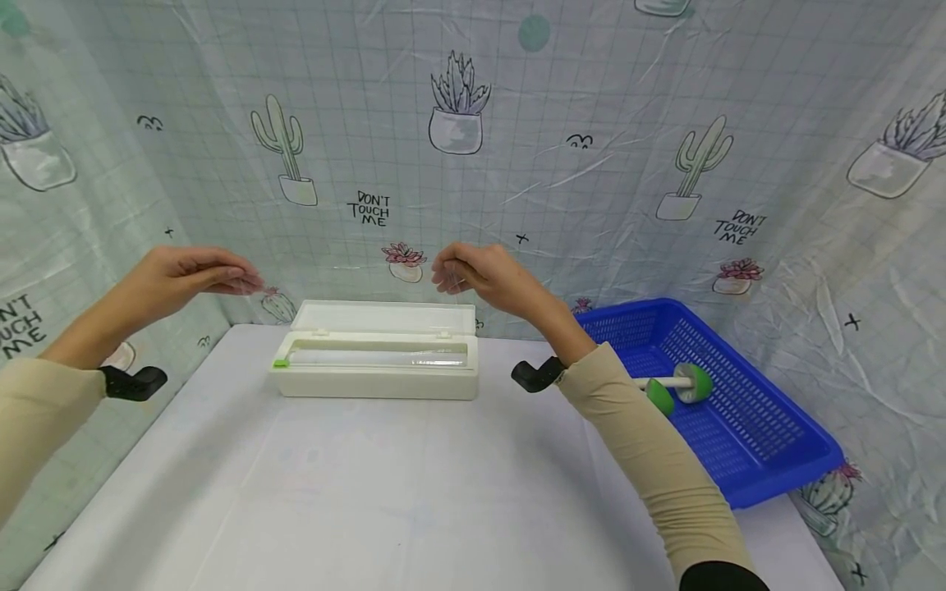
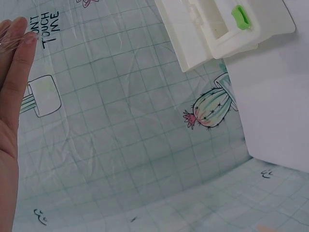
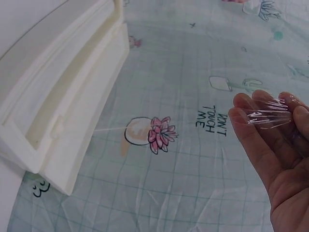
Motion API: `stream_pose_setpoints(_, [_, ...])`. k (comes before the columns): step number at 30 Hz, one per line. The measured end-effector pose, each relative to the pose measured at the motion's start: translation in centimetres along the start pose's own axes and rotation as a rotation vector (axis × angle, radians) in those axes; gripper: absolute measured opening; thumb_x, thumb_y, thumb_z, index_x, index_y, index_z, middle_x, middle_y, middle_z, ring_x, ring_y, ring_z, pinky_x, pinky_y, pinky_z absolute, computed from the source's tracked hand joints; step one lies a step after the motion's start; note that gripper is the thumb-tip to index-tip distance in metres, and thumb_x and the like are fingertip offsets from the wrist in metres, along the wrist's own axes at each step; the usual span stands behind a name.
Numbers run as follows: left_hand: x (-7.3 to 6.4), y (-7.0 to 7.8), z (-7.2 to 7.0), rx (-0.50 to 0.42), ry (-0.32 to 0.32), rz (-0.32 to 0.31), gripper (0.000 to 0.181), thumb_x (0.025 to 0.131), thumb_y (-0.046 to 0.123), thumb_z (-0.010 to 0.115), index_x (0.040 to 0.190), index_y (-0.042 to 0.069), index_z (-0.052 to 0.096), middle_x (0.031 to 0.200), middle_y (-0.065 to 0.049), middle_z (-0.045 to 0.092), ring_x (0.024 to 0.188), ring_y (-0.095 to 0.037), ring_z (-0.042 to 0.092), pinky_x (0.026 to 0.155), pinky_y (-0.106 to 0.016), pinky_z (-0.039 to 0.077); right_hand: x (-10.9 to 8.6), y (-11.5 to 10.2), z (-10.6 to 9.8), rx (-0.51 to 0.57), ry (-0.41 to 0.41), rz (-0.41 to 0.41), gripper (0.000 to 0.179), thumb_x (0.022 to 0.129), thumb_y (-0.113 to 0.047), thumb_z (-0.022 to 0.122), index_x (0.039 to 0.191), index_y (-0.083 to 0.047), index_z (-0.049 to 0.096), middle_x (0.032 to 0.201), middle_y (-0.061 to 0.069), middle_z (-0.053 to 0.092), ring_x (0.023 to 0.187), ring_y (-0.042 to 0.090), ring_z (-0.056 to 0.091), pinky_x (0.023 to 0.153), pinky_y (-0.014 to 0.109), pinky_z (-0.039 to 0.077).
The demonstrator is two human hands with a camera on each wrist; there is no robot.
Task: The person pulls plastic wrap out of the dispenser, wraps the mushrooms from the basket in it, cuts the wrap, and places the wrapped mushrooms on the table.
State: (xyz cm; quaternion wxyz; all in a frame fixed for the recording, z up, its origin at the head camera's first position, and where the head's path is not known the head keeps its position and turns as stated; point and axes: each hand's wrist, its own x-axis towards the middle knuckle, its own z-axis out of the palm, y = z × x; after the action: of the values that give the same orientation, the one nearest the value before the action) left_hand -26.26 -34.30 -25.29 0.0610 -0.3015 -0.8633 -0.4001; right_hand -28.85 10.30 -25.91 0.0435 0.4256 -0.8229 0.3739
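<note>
Clear cling film [image 3: 268, 118] shows as shiny creases at the fingers of my right hand [image 1: 493, 277], which pinches it between thumb and fingers. My left hand [image 1: 195, 277] pinches film too, with wrinkled plastic over its fingertips in the left wrist view. The film between the hands is nearly invisible. Both hands are raised above and behind the white cling film dispenser [image 1: 377, 386], one to either side. Its lid [image 1: 388, 317] stands open at the back, and a roll [image 1: 377, 359] lies inside. A green slider [image 1: 282, 363] sits at its left end.
A blue plastic basket [image 1: 769, 435] stands on the right of the white table [image 1: 399, 492], partly behind my right sleeve. Inside are white-stemmed pieces with green rounded ends [image 1: 693, 383]. A printed cactus curtain [image 1: 458, 205] hangs behind and around the table.
</note>
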Motion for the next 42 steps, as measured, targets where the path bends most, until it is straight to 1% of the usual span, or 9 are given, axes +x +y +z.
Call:
stream_pose_setpoints(3, [-0.1,0.1,-0.1,-0.011,-0.004,0.029,0.021,0.101,-0.009,0.052,0.116,-0.011,0.067,0.106,0.003,0.076,0.095,-0.005,0.073,0.079,-0.020,0.058,0.0,-0.2,0.0,0.004,0.003,-0.013,0.023,0.108,-0.008,0.047,0.118,0.003,0.064,0.104,0.011,0.074,0.094,0.024,0.074,0.082,0.027,0.059])
stream_pose_setpoints(7, [-0.4,0.3,-0.2,-0.013,-0.011,0.041,0.022,0.102,-0.010,0.051,0.117,-0.012,0.066,0.108,0.004,0.075,0.096,-0.005,0.073,0.080,-0.020,0.057,0.0,-0.6,-0.1,-0.001,0.005,-0.018,0.021,0.108,-0.008,0.048,0.117,0.001,0.065,0.104,0.011,0.075,0.094,0.023,0.074,0.081,0.028,0.060])
stream_pose_setpoints(11, [-0.6,0.4,-0.3,-0.026,-0.022,0.045,0.022,0.102,-0.010,0.051,0.118,-0.012,0.066,0.109,0.001,0.076,0.097,-0.007,0.073,0.081,-0.021,0.057,-0.2,-1.0,-0.1,-0.003,-0.005,-0.015,0.021,0.108,-0.009,0.048,0.117,-0.001,0.065,0.105,0.012,0.075,0.095,0.024,0.074,0.081,0.026,0.059])
stream_pose_setpoints(16, [-0.9,0.5,-0.5,-0.039,-0.025,0.051,0.022,0.101,-0.011,0.051,0.117,-0.012,0.065,0.109,-0.002,0.076,0.098,-0.009,0.074,0.082,-0.021,0.057,-0.4,-1.4,-0.1,-0.010,-0.009,-0.040,0.021,0.108,-0.008,0.048,0.117,-0.001,0.065,0.106,0.014,0.074,0.094,0.023,0.074,0.081,0.024,0.059])
stream_pose_setpoints(24, [-1.4,0.7,-0.7,-0.024,-0.017,0.096,0.023,0.100,-0.015,0.050,0.116,-0.013,0.065,0.109,-0.001,0.076,0.098,-0.008,0.073,0.081,-0.022,0.058,-0.7,-2.2,0.0,-0.036,-0.011,-0.068,0.020,0.107,-0.009,0.048,0.116,-0.001,0.065,0.104,0.009,0.075,0.093,0.021,0.074,0.081,0.022,0.058])
stream_pose_setpoints(31, [-1.9,1.0,-0.8,-0.013,-0.017,0.094,0.023,0.101,-0.013,0.049,0.115,-0.010,0.067,0.107,-0.007,0.077,0.098,-0.010,0.074,0.081,-0.025,0.058,-1.0,-2.8,0.1,-0.040,-0.014,-0.063,0.019,0.108,-0.011,0.049,0.115,-0.003,0.065,0.104,0.007,0.075,0.093,0.021,0.074,0.081,0.021,0.058])
stream_pose_setpoints(36, [-2.3,1.3,-0.8,0.013,-0.027,0.105,0.024,0.101,-0.014,0.049,0.115,-0.009,0.067,0.107,-0.008,0.077,0.098,-0.010,0.074,0.080,-0.023,0.058,-1.3,-3.1,0.1,-0.071,-0.016,-0.065,0.020,0.108,-0.011,0.049,0.116,-0.003,0.065,0.103,0.004,0.074,0.092,0.017,0.074,0.080,0.022,0.058])
stream_pose_setpoints(39, [-2.5,1.5,-0.8,0.027,-0.037,0.107,0.025,0.101,-0.014,0.048,0.116,-0.009,0.067,0.107,-0.007,0.077,0.098,-0.009,0.074,0.080,-0.022,0.058,-1.6,-3.3,0.2,-0.092,-0.020,-0.072,0.020,0.108,-0.011,0.049,0.117,-0.003,0.065,0.103,0.003,0.074,0.090,0.014,0.073,0.080,0.023,0.058])
stream_pose_setpoints(42, [-2.8,1.7,-0.8,0.042,-0.039,0.098,0.025,0.101,-0.013,0.049,0.117,-0.008,0.067,0.106,-0.004,0.077,0.097,-0.007,0.074,0.080,-0.020,0.058,-1.9,-3.4,0.4,-0.089,-0.026,-0.086,0.019,0.107,-0.009,0.049,0.117,-0.004,0.065,0.103,0.003,0.075,0.089,0.014,0.072,0.079,0.025,0.059])
